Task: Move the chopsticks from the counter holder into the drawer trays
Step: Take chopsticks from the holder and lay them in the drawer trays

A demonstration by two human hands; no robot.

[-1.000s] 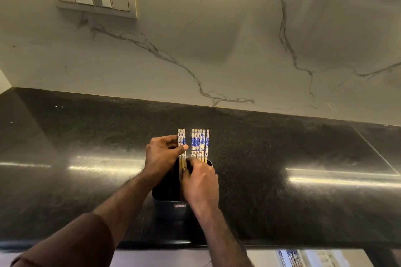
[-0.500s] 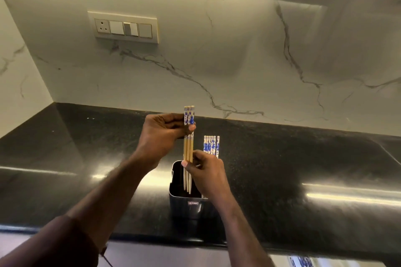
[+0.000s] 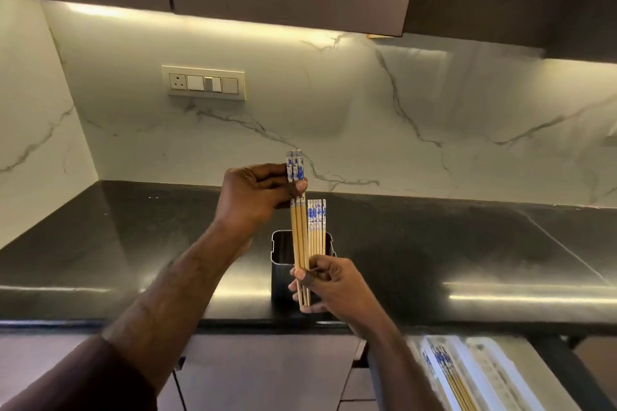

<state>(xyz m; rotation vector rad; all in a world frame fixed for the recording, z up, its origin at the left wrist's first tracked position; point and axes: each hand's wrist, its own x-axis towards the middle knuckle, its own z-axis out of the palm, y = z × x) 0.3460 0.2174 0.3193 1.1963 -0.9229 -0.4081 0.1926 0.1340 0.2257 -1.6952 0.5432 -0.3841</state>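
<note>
The left hand (image 3: 257,192) has its grip closed around the patterned tops of three chopsticks (image 3: 298,233), while the right hand (image 3: 329,284) pinches their bare tips, probably to keep the bundle squared and together. They hang clear of the holder (image 3: 278,274) on the counter (image 3: 467,243); just beyond the lower grip, more chopsticks stand inside. Below the right wrist, the open drawer tray (image 3: 480,374) already holds several.
</note>
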